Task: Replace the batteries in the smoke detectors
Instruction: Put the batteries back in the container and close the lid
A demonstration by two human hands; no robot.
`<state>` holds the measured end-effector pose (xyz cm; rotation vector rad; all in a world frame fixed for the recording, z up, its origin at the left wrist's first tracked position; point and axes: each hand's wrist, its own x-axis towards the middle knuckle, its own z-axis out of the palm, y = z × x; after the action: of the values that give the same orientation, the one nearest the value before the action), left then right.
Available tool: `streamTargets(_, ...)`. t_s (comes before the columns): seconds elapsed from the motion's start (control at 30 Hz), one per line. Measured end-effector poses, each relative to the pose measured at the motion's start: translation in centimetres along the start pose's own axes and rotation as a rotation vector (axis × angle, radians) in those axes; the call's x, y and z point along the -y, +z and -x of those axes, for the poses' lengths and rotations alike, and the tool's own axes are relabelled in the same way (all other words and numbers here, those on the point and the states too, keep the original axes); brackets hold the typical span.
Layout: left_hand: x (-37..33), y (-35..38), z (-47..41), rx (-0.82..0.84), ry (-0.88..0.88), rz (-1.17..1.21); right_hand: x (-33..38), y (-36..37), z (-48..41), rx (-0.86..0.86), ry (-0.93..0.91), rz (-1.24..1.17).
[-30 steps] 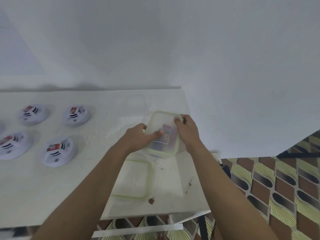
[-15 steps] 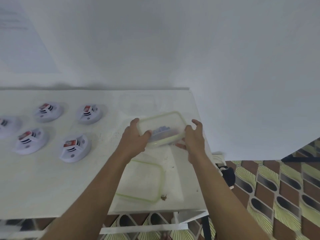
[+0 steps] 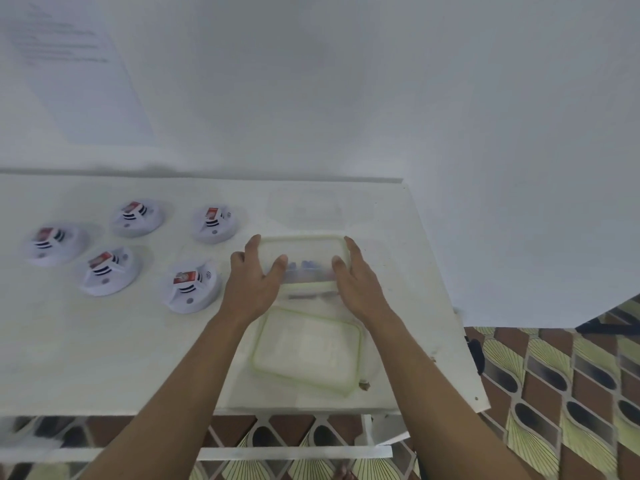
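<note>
A clear plastic container (image 3: 304,245) with a pale green rim sits on the white table (image 3: 104,358), with blurred bluish batteries (image 3: 304,268) inside. My left hand (image 3: 251,282) holds its left corner, thumb on the near wall. My right hand (image 3: 360,285) holds the right corner the same way. Several white smoke detectors lie left of it, each with a red-labelled battery showing; the nearest detector (image 3: 192,287) is just beside my left wrist, and others are at the detector (image 3: 109,271) and the detector (image 3: 214,223).
A green-rimmed lid or shallow tray (image 3: 306,348) lies flat between my forearms near the table's front edge. A faint clear container (image 3: 304,206) stands by the wall behind. The table's right edge drops to a patterned tiled floor (image 3: 554,375). A sheet of paper (image 3: 76,74) hangs on the wall.
The container was tilted up in both hands, then levelled and lowered toward the table. My view has shifted left, so more detectors show.
</note>
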<state>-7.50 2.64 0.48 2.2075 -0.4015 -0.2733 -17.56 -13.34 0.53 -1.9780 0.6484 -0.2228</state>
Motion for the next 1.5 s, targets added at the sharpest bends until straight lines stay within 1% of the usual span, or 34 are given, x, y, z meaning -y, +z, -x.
streamTargets(0.23, 0.2, -0.6, -0.6, -0.001, 0.025, 0.029, 0.4, 0.7, 0.2, -0.048, 0.022, -0.007)
streamTargets(0.37, 0.9, -0.9, -1.0, 0.027, 0.039, 0.047, 0.3, 0.5, 0.7, -0.039, 0.040, -0.012)
streamTargets(0.53, 2.9, -2.6, -0.3, 0.057, 0.010, 0.137, 0.1, 0.0, 2.0, -0.046, 0.108, -0.057)
streamTargets(0.63, 3.9, -3.3, 1.3, 0.092, 0.035, 0.119, -0.2, 0.0, 4.0, -0.116, 0.087, -0.051)
streamTargets(0.77, 4.6, -3.1, 3.9, 0.018, 0.083, 0.102, -1.7, 0.7, 6.4, -0.245, 0.089, 0.065)
streamTargets(0.83, 4.9, -3.0, 4.9, 0.051, 0.081, 0.020, -2.2, 1.2, 7.4, -0.284, 0.106, 0.176)
streamTargets(0.9, 4.9, -2.9, 5.5, 0.150, 0.105, -0.167, -2.2, 1.4, 8.3, -0.281, 0.152, 0.286)
streamTargets(0.97, 4.9, -2.7, 5.9, 0.224, 0.137, -0.311, -2.0, 1.4, 9.0, -0.211, 0.212, 0.376)
streamTargets(1.07, 4.8, -2.5, 6.1, 0.256, 0.154, -0.361, -2.1, 1.5, 9.4, -0.124, 0.222, 0.423)
streamTargets(1.17, 4.8, -2.8, 5.9, 0.225, 0.131, -0.284, -2.2, 1.4, 9.7, -0.143, 0.192, 0.350)
streamTargets(1.27, 4.6, -3.6, 5.6, 0.173, 0.097, -0.161, -1.6, 1.0, 9.7, -0.262, 0.123, 0.247)
streamTargets(1.33, 4.2, -4.2, 5.4, 0.163, 0.017, 0.051, -0.8, 0.8, 9.7, -0.368, 0.086, 0.147)
streamTargets(1.4, 3.7, -4.7, 5.1, 0.187, -0.066, 0.287, 0.1, 0.8, 9.6, -0.446, 0.052, 0.010)
streamTargets(1.47, 3.3, -5.2, 4.8, 0.232, -0.084, 0.411, 1.1, 0.8, 9.5, -0.503, 0.017, -0.156)
streamTargets(1.5, 3.2, -5.5, 4.7, 0.250, -0.058, 0.438, 1.6, 0.7, 9.3, -0.522, 0.014, -0.252)
